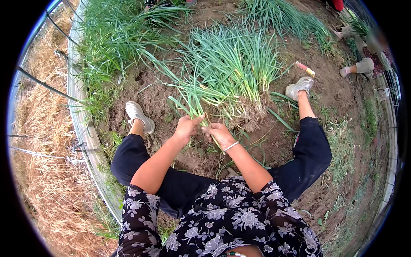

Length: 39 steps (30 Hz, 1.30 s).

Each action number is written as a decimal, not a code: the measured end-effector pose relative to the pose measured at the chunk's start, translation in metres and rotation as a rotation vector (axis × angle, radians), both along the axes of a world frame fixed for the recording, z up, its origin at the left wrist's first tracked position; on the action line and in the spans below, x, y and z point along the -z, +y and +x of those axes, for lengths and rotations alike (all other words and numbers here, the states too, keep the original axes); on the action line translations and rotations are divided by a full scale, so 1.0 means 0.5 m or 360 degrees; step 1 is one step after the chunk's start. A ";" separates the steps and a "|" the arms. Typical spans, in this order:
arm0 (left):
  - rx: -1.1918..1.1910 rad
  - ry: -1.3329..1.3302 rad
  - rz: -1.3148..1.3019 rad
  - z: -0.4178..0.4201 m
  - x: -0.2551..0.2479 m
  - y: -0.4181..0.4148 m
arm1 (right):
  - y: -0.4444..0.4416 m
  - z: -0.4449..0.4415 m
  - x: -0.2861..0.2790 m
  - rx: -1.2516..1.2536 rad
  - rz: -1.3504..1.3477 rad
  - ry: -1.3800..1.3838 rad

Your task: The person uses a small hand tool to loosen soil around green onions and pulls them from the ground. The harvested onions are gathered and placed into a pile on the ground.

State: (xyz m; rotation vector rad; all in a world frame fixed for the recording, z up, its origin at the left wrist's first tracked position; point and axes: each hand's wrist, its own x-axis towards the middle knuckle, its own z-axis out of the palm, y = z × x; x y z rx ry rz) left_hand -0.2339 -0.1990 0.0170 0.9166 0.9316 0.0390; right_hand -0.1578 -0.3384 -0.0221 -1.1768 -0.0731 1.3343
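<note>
Between my spread legs, both hands meet at a small bunch of green onions (194,104) whose leaves point away from me. My left hand (188,129) grips the stems, thumb on top. Close beside it, my right hand (219,135), with a pale bangle at the wrist, pinches a green stalk or leaf that runs down past the palm. Just beyond my hands a large pile of green onions (236,64) lies on the soil, its brown roots (250,112) towards me. Loose leaves lie by the pile's right side.
Uncut green plants (112,41) grow at upper left, beside a pale border strip (91,135) and dry straw (48,160). Another onion pile (295,22) lies at the top. A red-and-yellow object (305,69) rests near my right shoe (299,88). Other people are partly visible at upper right and top.
</note>
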 end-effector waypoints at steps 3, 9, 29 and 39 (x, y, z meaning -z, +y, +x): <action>-0.0269 -0.0068 0.0029 -0.005 -0.006 0.034 | -0.044 -0.034 0.001 -0.0455 -0.0281 -0.0413; -0.0223 -0.0120 0.0081 -0.006 -0.020 0.081 | -0.189 0.020 0.097 -0.1567 -0.1051 -0.1575; -0.0350 -0.0135 0.0159 -0.018 -0.052 0.121 | -0.211 -0.066 0.155 -0.1566 -0.1057 -0.1556; -0.0087 0.0148 0.0138 -0.048 0.039 0.028 | 0.003 -0.119 0.010 -0.0861 0.0187 -0.1029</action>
